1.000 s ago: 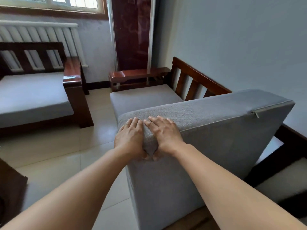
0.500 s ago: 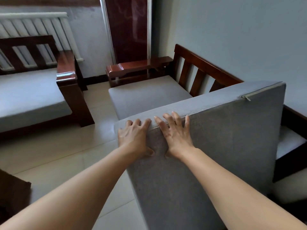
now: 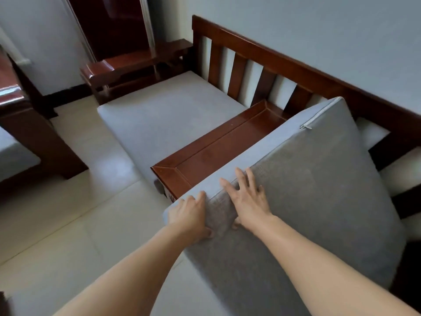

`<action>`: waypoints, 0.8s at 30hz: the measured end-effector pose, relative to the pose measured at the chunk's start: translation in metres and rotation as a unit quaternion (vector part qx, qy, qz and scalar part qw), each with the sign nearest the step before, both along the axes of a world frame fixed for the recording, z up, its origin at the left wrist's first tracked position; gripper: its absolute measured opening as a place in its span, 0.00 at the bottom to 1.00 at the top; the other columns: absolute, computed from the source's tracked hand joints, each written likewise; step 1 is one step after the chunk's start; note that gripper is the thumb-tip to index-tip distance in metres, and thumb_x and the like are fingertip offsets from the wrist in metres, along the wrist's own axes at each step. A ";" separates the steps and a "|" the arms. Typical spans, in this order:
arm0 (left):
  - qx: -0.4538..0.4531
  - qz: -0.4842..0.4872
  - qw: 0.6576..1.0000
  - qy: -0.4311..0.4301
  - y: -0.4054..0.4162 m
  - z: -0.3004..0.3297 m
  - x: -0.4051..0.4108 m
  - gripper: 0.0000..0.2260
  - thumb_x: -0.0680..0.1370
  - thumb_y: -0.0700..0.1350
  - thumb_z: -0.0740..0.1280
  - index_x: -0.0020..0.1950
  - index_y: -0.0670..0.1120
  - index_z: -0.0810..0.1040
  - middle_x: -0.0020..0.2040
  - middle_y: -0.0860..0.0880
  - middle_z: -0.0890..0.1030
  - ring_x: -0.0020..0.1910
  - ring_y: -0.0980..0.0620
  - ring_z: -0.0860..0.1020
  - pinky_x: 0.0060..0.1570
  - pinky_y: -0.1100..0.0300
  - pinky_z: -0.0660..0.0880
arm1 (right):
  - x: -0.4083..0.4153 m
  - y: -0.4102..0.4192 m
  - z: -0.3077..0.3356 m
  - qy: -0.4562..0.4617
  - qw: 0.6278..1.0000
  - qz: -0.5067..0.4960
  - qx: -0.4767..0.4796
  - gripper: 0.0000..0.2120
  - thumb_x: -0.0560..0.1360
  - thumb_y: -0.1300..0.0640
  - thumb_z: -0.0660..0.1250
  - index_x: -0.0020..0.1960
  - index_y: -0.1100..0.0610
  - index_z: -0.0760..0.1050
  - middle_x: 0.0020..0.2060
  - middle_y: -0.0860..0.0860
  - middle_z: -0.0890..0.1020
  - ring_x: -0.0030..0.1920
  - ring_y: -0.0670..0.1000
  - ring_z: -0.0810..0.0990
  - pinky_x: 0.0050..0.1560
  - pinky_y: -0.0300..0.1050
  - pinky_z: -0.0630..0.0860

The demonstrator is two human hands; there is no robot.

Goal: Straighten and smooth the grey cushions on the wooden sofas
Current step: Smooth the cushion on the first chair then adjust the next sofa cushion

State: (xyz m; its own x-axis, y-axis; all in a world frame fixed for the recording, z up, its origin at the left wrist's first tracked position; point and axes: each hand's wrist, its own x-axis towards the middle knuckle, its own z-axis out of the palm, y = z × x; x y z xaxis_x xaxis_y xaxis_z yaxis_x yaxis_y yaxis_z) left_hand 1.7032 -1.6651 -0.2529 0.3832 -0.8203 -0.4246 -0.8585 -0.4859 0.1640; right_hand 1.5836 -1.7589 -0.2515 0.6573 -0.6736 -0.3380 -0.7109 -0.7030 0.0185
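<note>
Both hands sit on the near corner of a thick grey cushion (image 3: pixel 319 190), which stands tilted up on edge over the near seat of the wooden sofa (image 3: pixel 284 62). Its lower end runs out of view past the forearms. The left hand (image 3: pixel 190 215) wraps the corner: fingers curl over the upper edge band, and the thumb presses into the broad fabric face below. The right hand (image 3: pixel 247 199) lies nearly flat on that face, fingers spread and reaching the seam, while its thumb tucks in low beside the left thumb; it looks like a pinch of fabric between them, though the fold hides the contact. A zipper (image 3: pixel 314 117) shows on the cushion's far top corner. Just left of the raised cushion, the bare wooden seat frame (image 3: pixel 218 144) is exposed. Beyond it a second grey seat cushion (image 3: pixel 164 117) lies flat. At far left, another sofa's armrest (image 3: pixel 13 96) is cut off by the frame edge.
</note>
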 end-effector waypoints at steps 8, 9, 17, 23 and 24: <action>0.008 -0.010 1.000 -0.019 -0.018 0.002 -0.013 0.41 0.63 0.57 0.78 0.67 0.48 0.59 0.59 0.47 0.72 0.62 0.45 0.70 0.44 0.56 0.66 | -0.003 -0.007 -0.008 -0.036 0.999 0.006 0.005 0.51 0.64 0.54 0.78 0.75 0.45 0.47 0.74 0.56 0.39 0.73 0.61 0.32 0.70 0.64 0.56; 0.011 -0.010 1.000 -0.020 -0.018 0.003 -0.014 0.42 0.63 0.57 0.78 0.68 0.47 0.58 0.59 0.47 0.72 0.62 0.45 0.70 0.44 0.56 0.66 | -0.005 -0.007 -0.008 -0.042 0.999 0.006 0.003 0.51 0.65 0.54 0.78 0.75 0.45 0.46 0.74 0.56 0.39 0.73 0.61 0.33 0.70 0.63 0.56; -0.042 -0.049 0.997 -0.047 -0.024 0.016 -0.024 0.41 0.70 0.54 0.74 0.74 0.48 0.52 0.65 0.47 0.67 0.65 0.46 0.67 0.54 0.53 0.69 | -0.028 -0.002 0.000 -0.107 0.994 0.001 0.019 0.50 0.68 0.50 0.76 0.77 0.51 0.45 0.75 0.57 0.39 0.75 0.58 0.36 0.74 0.54 0.52; -0.108 -0.149 0.977 -0.110 -0.074 0.046 -0.058 0.41 0.72 0.55 0.70 0.76 0.49 0.48 0.75 0.48 0.55 0.74 0.47 0.54 0.66 0.48 0.60 | -0.078 -0.018 0.019 -0.180 0.979 -0.096 0.021 0.43 0.75 0.52 0.69 0.77 0.54 0.43 0.75 0.57 0.37 0.76 0.57 0.37 0.75 0.53 0.48; -0.107 -0.167 0.973 -0.115 -0.087 0.050 -0.069 0.41 0.73 0.55 0.70 0.76 0.49 0.48 0.76 0.48 0.52 0.75 0.47 0.52 0.68 0.47 0.58 | -0.089 -0.026 0.021 -0.191 0.975 -0.112 0.019 0.42 0.76 0.53 0.68 0.77 0.54 0.43 0.75 0.57 0.37 0.76 0.57 0.37 0.75 0.53 0.48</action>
